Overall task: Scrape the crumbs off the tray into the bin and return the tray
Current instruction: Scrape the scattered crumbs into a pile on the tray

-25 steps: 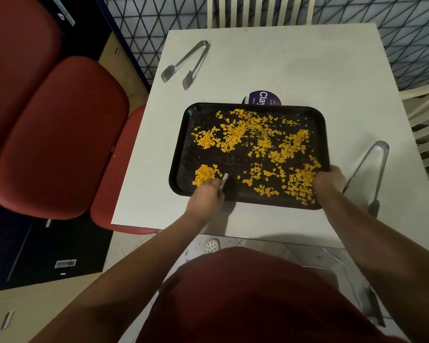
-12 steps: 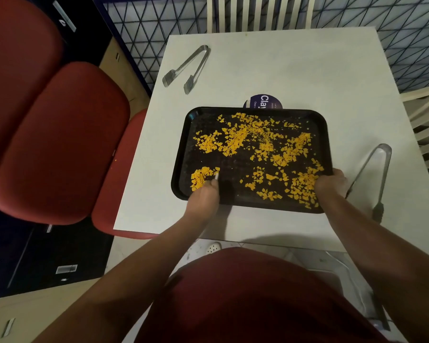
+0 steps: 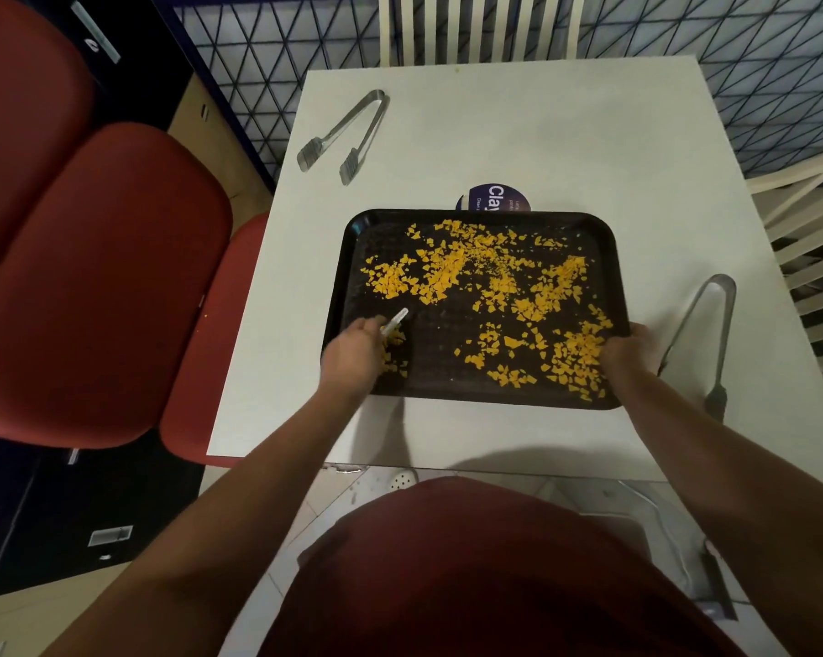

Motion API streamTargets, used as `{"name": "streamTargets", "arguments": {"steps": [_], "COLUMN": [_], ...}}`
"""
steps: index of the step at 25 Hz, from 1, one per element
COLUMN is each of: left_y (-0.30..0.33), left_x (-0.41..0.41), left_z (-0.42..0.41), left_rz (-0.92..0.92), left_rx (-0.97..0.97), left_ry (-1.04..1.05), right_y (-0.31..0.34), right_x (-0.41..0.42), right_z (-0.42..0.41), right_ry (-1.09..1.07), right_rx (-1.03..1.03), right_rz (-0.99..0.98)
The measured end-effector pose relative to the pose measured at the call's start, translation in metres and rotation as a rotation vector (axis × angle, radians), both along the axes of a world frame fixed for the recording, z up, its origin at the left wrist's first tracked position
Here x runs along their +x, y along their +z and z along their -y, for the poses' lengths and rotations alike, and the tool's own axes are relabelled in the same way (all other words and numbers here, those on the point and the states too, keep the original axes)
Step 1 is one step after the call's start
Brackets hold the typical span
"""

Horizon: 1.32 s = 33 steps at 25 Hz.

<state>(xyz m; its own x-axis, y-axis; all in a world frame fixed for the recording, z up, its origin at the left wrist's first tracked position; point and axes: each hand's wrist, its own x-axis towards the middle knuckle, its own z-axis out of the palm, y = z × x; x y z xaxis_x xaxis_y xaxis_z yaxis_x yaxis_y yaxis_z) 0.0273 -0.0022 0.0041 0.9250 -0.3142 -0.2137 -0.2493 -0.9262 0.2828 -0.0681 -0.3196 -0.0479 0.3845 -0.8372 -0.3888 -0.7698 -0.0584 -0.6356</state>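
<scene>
Right hand [image 3: 630, 355] gripping tray [image 3: 608, 234] edge — crumbs [image 3: 490, 286]

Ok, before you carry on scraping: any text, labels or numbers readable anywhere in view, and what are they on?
"Clay": white letters on the round dark blue sticker on the table, partly hidden behind the tray; the word may continue.
Smaller lines on that sticker: too small to read.
Label on the dark cabinet, lower left: blurred, unreadable.

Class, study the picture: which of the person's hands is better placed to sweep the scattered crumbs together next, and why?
The left hand: it already holds a small pale scraper over the black tray, beside the orange crumbs. The right hand grips the tray's near right edge, probably steadying it.
</scene>
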Motion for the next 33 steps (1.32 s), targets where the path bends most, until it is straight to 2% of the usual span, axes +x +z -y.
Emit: {"name": "streamTargets", "arguments": {"steps": [4, 11, 17, 21, 24, 28, 33], "left_y": [-0.001, -0.004, -0.01, -0.004, 0.0, -0.002, -0.012], "left_x": [0.037, 0.06, 0.052, 0.054, 0.059, 0.069, 0.075], "left_z": [-0.025, -0.015, -0.021, -0.039, -0.046, -0.039, -0.028], "left_rz": [0.024, 0.044, -0.026, -0.041, 0.012, 0.069, 0.058], "left_rx": [0.073, 0.141, 0.151, 0.217, 0.118, 0.037, 0.113], "left_ry": [-0.028, -0.273, -0.524, -0.689, -0.633, -0.492, -0.41], "right_y": [0.0, -0.002, 0.015, 0.021, 0.031, 0.042, 0.029], "right_x": [0.003, 0.0, -0.001, -0.001, -0.001, 0.009, 0.0], "right_z": [0.001, 0.006, -0.001, -0.01, -0.032, -0.089, -0.151], "right_ry": [0.059, 0.127, 0.152, 0.173, 0.22, 0.45, 0.952], "right_rx": [-0.04, -0.047, -0.079, -0.19, -0.33, -0.486, -0.465], "right_rz": [-0.052, -0.1, -0.126, -0.193, -0.251, -0.116, 0.058]}}
